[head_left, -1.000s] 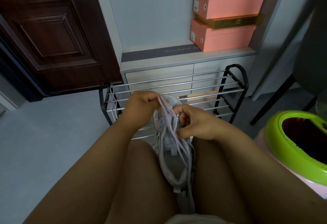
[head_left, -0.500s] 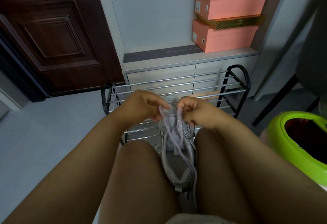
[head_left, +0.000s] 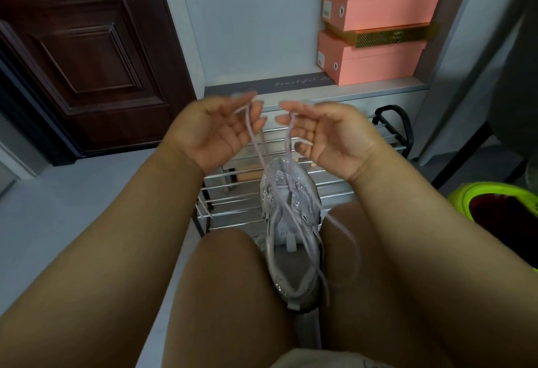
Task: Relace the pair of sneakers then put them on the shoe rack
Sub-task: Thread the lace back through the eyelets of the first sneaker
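Lilac lace point(head_left: 286, 146) pinched by both hands, sneaker point(head_left: 291, 222) wedged between thighs

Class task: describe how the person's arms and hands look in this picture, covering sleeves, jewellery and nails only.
Both forearms are bare, with no sleeves showing. The left hand and right hand wear no gloves, and no rings, bracelets or watch are visible. The fingernails look long and pale, though motion blur hides detail.
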